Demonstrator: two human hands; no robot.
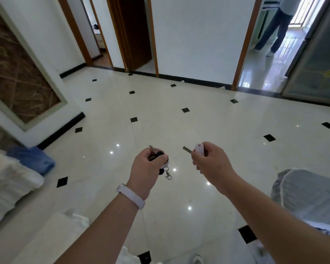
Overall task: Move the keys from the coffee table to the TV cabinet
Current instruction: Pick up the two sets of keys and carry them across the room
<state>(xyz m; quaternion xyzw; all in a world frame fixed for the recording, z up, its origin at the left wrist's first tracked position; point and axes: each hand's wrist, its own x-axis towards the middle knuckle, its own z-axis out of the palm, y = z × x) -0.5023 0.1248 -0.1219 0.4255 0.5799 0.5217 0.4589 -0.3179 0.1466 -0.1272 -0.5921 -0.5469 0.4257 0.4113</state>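
Now both hands are held out over the floor (160,115), apart from each other, each closed on keys. The left hand (147,171) wraps around a dark key fob (159,155); a metal blade pokes up past the fingers and a small clip (168,175) dangles below the fist. A pale band (131,196) circles the left wrist. The right hand (211,161) pinches a white key (199,149) between thumb and fingers, its metal blade pointing left toward the other hand.

Under the hands lies glossy cream tile with small black diamond insets, bright with reflected ceiling lights. At left a white cushion (10,185) and a blue cloth (33,159) rest by the wall, below a framed brown panel (17,69). At lower right is a seat under a grey cover (311,195). Ahead, a white wall (198,35) is broken by wood-framed doorways; through the right one another person (274,29) stands on a bright floor, seen only from the waist down. Neither desk nor TV cabinet can be told apart in this view.
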